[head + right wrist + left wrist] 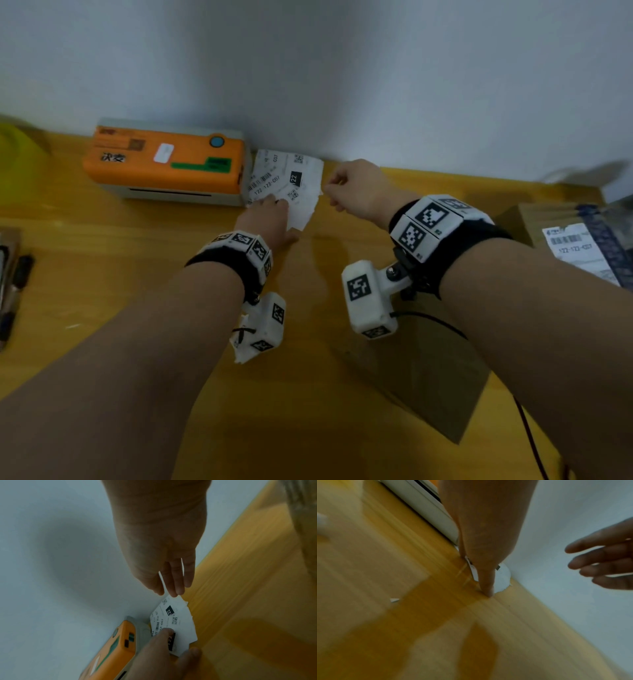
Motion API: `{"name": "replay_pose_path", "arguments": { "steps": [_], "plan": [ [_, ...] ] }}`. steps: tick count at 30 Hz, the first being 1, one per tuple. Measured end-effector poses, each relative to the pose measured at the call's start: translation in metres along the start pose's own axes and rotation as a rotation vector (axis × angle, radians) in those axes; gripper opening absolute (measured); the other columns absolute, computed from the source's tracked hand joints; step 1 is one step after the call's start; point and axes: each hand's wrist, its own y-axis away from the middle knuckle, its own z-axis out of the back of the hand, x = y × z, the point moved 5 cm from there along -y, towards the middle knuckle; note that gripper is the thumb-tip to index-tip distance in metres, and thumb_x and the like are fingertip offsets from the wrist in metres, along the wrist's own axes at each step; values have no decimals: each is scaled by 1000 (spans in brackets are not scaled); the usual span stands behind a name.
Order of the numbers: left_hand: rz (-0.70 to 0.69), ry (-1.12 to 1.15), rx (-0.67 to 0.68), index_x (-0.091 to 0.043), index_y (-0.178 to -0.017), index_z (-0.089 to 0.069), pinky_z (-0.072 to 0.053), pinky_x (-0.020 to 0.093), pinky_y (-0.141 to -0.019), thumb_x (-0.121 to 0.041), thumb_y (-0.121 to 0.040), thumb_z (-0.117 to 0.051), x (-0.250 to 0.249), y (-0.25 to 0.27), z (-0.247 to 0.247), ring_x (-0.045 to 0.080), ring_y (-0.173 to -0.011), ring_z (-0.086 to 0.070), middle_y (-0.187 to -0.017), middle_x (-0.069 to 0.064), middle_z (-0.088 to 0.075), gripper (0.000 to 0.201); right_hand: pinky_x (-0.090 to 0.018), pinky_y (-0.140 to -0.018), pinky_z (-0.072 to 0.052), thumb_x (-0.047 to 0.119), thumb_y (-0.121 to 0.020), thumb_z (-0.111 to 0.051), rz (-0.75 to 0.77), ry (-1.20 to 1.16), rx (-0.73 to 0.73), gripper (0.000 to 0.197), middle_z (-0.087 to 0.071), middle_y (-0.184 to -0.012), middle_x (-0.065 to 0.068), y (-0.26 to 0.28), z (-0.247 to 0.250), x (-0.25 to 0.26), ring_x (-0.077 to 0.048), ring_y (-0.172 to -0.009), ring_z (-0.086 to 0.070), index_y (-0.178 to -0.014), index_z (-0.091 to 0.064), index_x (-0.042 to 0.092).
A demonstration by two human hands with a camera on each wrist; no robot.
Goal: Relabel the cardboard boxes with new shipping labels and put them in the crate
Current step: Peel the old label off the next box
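Observation:
A fanned stack of white shipping labels (284, 178) leans against the wall right of the orange label printer (164, 161). My left hand (272, 210) presses with straight fingers on the stack's near edge; in the right wrist view one finger (164, 632) lies on the top label (178, 619). My right hand (332, 193) hovers at the stack's right corner with its fingers relaxed. Its fingertips (173, 592) are at that corner, and I cannot tell if they touch it. A cardboard box (520, 219) with an old label (575, 250) sits at far right.
The yellow wooden table (137, 274) ends at a white wall (342, 68). A flat brown cardboard piece (428, 377) lies under my right forearm. Dark tools (17, 274) sit at the left edge, and a yellow-green object (10, 144) at far left.

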Motion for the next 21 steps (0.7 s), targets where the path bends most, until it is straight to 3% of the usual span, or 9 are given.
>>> {"name": "replay_pose_path", "arguments": {
  "steps": [3,5,7,9,11,14,16,19,21],
  "plan": [
    [-63,-160,-35,-5,-112,-50,-47,38,-76,-16,-97,-41,-7,3,3,31,-99,-60,-112,14,-60,20,-41,-81,-54,14,-93,-49,-12,-23,21,24,-69,-97,-15,0,-5,-4,-27,-92,-65,-101,-65,-1],
    [-87,-237,-33,-5,-111,-52,-47,35,-73,-8,-97,-37,-10,5,3,29,-97,-62,-110,14,-62,21,-41,-79,-53,14,-93,-49,-23,-54,34,25,-69,-98,-18,3,-6,-6,-27,-88,-65,-102,-64,-3],
    [-88,-211,-29,-5,-112,-50,-45,34,-71,-16,-97,-43,-10,10,5,28,-97,-61,-109,13,-62,20,-42,-79,-54,13,-93,-48,-31,-86,36,26,-68,-99,-21,5,-5,-7,-26,-82,-62,-104,-63,-6],
    [-70,-146,-13,-6,-112,-47,-41,34,-69,-33,-92,-53,-8,15,3,29,-97,-60,-108,13,-61,34,-41,-78,-55,13,-94,-48,-42,-115,32,25,-69,-98,-20,7,-4,-8,-25,-82,-63,-104,-63,-4],
    [-60,-77,-1,-7,-113,-46,-42,36,-71,-38,-87,-62,-9,21,-2,29,-100,-58,-110,13,-60,44,-36,-78,-55,15,-94,-48,-59,-147,29,23,-69,-96,-16,9,-3,-9,-24,-84,-65,-103,-64,1],
    [-56,22,-12,-9,-127,-44,-42,37,-89,-38,-82,-67,-5,21,-10,30,-113,-48,-125,12,-48,58,-35,-77,-55,14,-95,-48,-56,-168,24,22,-69,-96,-16,12,-5,-10,-24,-83,-65,-102,-64,1],
    [-32,45,-23,-17,-136,-40,-38,40,-97,-44,-80,-67,2,18,-14,31,-120,-39,-131,11,-40,68,-39,-81,-55,15,-94,-48,-45,-146,17,22,-69,-97,-13,14,-8,-12,-26,-90,-65,-101,-64,2],
    [63,126,-75,-33,-136,-42,-32,43,-101,-52,-79,-64,15,17,-16,30,-123,-34,-131,7,-36,64,-36,-79,-53,16,-94,-50,-23,-115,2,19,-65,-99,-8,17,-12,-15,-24,-93,-62,-104,-63,6],
    [66,147,-130,-31,-130,-50,-35,43,-99,-48,-83,-61,16,16,-15,29,-121,-36,-130,7,-39,51,-28,-73,-46,18,-94,-51,-32,-93,0,21,-58,-102,-3,19,-14,-19,-17,-90,-55,-112,-60,10]
  ]
}}
